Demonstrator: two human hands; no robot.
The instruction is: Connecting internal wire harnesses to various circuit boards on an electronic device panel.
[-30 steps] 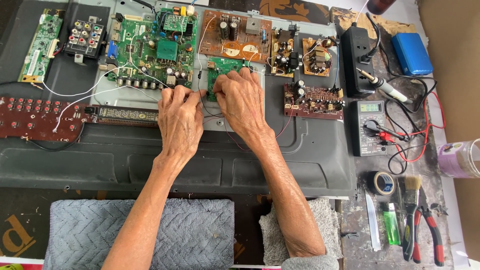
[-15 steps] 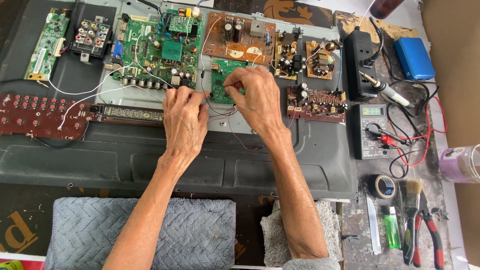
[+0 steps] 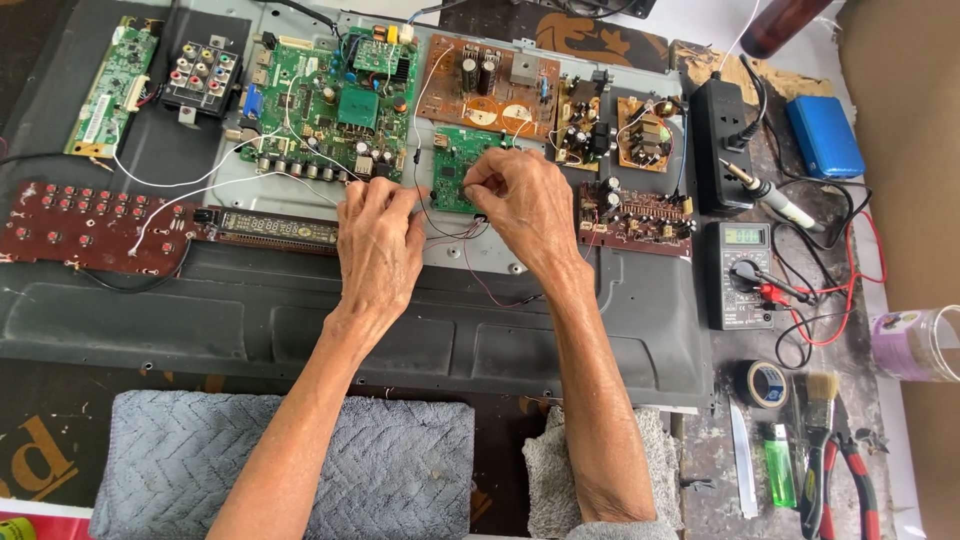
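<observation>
My left hand (image 3: 378, 245) rests palm down on the grey metal chassis (image 3: 300, 320), its fingertips pinching thin wires just below the big green main board (image 3: 335, 105). Beside it, my right hand (image 3: 522, 205) is curled over the lower right edge of a small green circuit board (image 3: 455, 165), fingers pinched on thin wires there. Red and black wires (image 3: 490, 290) trail out from under the right hand across the chassis. Which wire each hand grips is partly hidden by the fingers.
Brown circuit boards (image 3: 490, 85) line the chassis top; a dark red button board (image 3: 85, 225) lies left. At the right are a power strip (image 3: 722, 145), soldering iron (image 3: 765, 195), multimeter (image 3: 745, 270), blue box (image 3: 825, 135), tape roll (image 3: 765, 383), brush, lighter, pliers (image 3: 850, 480). Grey towels (image 3: 300, 470) lie in front.
Both hands have shifted slightly right and up along the small green board. The right hand's fingers have curled tighter over the wires.
</observation>
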